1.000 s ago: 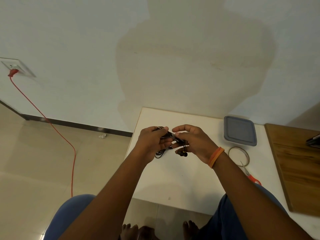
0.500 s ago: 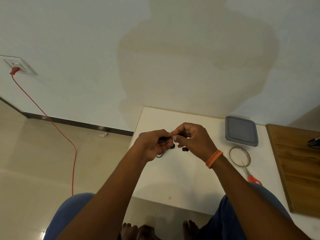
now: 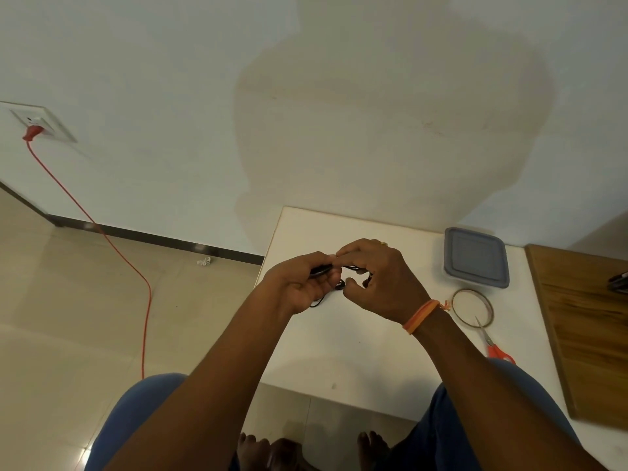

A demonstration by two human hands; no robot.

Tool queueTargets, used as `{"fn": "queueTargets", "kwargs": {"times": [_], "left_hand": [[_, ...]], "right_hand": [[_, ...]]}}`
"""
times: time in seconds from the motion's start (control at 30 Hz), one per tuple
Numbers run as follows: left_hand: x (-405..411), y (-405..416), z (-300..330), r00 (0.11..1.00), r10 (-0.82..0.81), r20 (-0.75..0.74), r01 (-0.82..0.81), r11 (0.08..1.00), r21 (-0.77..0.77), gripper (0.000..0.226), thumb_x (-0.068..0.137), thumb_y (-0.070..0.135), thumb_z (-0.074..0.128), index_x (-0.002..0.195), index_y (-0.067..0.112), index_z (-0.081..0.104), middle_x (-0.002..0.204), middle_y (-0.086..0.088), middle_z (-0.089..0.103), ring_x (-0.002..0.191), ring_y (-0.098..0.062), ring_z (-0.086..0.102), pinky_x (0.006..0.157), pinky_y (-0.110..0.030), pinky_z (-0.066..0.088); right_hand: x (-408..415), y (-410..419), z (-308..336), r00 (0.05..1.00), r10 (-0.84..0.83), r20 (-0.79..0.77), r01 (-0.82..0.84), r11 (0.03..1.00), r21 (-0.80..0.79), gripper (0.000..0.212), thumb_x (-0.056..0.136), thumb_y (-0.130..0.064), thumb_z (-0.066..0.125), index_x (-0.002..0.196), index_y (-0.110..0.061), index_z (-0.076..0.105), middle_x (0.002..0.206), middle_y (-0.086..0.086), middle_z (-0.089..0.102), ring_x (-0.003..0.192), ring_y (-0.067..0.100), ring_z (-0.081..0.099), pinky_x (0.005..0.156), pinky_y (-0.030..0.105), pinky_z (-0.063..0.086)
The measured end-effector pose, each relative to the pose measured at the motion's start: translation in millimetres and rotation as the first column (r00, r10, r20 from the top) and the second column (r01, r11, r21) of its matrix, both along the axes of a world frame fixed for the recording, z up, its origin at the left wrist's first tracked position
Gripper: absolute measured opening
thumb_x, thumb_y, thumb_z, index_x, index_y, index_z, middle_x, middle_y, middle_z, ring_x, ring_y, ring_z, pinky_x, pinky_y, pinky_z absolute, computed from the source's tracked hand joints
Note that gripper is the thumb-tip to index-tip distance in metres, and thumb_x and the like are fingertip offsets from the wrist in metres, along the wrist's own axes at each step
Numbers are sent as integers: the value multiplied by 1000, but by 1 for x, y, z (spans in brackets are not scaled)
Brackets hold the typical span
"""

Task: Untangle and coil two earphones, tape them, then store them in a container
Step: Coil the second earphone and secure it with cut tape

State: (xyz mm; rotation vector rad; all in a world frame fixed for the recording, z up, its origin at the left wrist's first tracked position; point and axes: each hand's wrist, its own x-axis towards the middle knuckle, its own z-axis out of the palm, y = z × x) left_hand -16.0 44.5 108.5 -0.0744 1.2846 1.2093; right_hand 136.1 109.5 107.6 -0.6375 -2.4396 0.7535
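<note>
A black earphone (image 3: 339,284) with thin cable is bunched between both hands above the white table (image 3: 356,351). My left hand (image 3: 302,283) grips the cable bundle, a loop hanging below the palm. My right hand (image 3: 380,277), with an orange band at the wrist, pinches the same cable at its fingertips, touching the left hand's fingers. Earbuds dangle between the hands. A grey lidded container (image 3: 475,261) sits at the table's back right. A tape roll (image 3: 472,307) lies in front of it. Only one earphone is visible.
Scissors with red handles (image 3: 492,345) lie partly across the tape roll. A wooden board (image 3: 588,328) covers the table's right side, a dark object at its far edge. A red cord (image 3: 136,277) runs from a wall socket to the floor at left.
Both hands have risen slightly and closed in, fingertips now touching. The right hand has turned over the cable; the bundle looks tighter in the left hand.
</note>
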Motion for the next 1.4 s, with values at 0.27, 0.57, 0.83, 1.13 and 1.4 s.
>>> {"fn": "queueTargets", "kwargs": {"times": [0.27, 0.57, 0.83, 1.13, 1.4], "left_hand": [[0, 1, -2, 999, -12, -45, 11, 1000, -14, 7, 88, 0, 66, 82, -4, 66, 65, -13, 70, 48, -17, 66, 51, -22, 57], [1, 3, -9, 982, 19, -188, -12, 999, 42, 7, 85, -2, 70, 90, -6, 68, 73, -15, 74, 59, -20, 72, 53, -25, 56], [6, -2, -15, 952, 16, -306, 59, 970, 234, 5, 86, 1, 72, 91, 1, 72, 81, -13, 74, 75, -23, 74, 68, -26, 58], [9, -4, -12, 936, -35, -351, 159, 931, 329, 7, 88, 0, 67, 91, 5, 71, 81, -10, 75, 75, -22, 73, 72, -26, 58], [1, -4, -5, 870, -123, -478, 291, 910, 296, 7, 85, 1, 73, 89, 6, 72, 79, -12, 73, 73, -22, 71, 68, -25, 56]], "right_hand": [[2, 7, 2, 999, 5, -43, -13, 983, -182, 14, 83, -2, 71, 94, -7, 76, 93, 0, 71, 83, 7, 65, 71, 20, 54], [-13, -8, -6, 958, -282, 54, 256, 752, -608, 10, 91, -11, 61, 83, -14, 64, 85, 3, 67, 67, 10, 58, 54, 19, 49], [-20, -16, -10, 842, -540, -11, 338, 544, -768, 12, 88, -7, 59, 81, -13, 66, 82, -1, 70, 79, 13, 70, 55, 12, 47], [-7, -15, -5, 763, -645, -45, 232, 338, -912, 35, 80, -11, 73, 113, -23, 69, 83, 5, 75, 68, 19, 67, 63, 33, 54], [0, -8, 6, 887, -462, 28, 274, 476, -836, 9, 81, -15, 70, 78, -16, 78, 69, 13, 71, 57, 20, 67, 52, 35, 47]]}}
